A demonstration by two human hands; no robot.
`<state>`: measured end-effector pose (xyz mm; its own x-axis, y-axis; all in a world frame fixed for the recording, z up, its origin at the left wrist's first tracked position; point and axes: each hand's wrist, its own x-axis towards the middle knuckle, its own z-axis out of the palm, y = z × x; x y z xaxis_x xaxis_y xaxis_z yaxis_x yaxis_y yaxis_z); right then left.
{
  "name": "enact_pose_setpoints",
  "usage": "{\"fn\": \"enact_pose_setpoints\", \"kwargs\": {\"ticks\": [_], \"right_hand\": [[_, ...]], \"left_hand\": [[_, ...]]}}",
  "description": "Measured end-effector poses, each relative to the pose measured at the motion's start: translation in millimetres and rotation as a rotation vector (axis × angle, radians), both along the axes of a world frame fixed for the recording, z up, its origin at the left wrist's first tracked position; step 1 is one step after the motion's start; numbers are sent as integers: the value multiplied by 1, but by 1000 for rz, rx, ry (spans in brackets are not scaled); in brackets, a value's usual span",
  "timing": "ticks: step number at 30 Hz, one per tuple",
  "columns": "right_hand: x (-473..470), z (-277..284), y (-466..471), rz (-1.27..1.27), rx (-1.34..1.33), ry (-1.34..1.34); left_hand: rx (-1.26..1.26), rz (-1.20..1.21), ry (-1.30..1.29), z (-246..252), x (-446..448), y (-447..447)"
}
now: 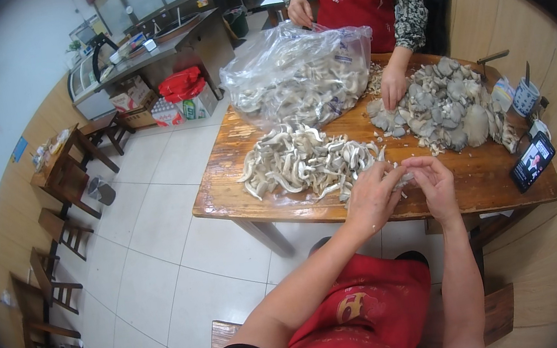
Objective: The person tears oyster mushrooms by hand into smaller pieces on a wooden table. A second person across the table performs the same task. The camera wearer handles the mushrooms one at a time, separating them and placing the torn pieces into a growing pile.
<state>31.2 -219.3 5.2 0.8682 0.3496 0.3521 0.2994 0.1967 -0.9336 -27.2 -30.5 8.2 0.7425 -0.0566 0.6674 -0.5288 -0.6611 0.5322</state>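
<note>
My left hand and my right hand meet over the table's near edge. Between their fingertips they grip a small piece of oyster mushroom, mostly covered by the fingers. Left of my hands, torn oyster mushroom strips lie in a loose pile on the wooden table. Whole grey oyster mushrooms are heaped farther right. Behind the strips stands a clear plastic bag, bulging with more pale mushroom strips.
Across the table, a co-worker in a red apron touches the mushroom heap with one hand, the other at the bag. A phone leans at the right edge beside a blue-and-white cup. Small mushroom crumbs dot the tabletop.
</note>
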Motion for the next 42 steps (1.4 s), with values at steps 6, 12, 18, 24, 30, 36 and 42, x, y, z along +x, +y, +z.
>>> {"fn": "enact_pose_setpoints", "kwargs": {"ticks": [6, 12, 18, 24, 30, 36, 42], "right_hand": [[-2, 1, -1, -16, -19, 7], [-2, 1, 0, -16, -9, 17], [-2, 1, -1, -29, -12, 7], [0, -1, 1, -15, 50, 1], [1, -3, 1, -26, 29, 16], [2, -3, 3, -36, 6, 37], [2, -4, 2, -49, -17, 47]], "left_hand": [[16, -12, -9, 0, -1, 1], [12, -25, -42, 0, 0, 1], [3, -26, -39, 0, -1, 1], [-25, -23, -42, -2, 0, 1], [-52, -30, -50, -1, -1, 1], [-78, -42, -52, -1, -1, 2], [-87, -28, -79, 0, -1, 1]]}}
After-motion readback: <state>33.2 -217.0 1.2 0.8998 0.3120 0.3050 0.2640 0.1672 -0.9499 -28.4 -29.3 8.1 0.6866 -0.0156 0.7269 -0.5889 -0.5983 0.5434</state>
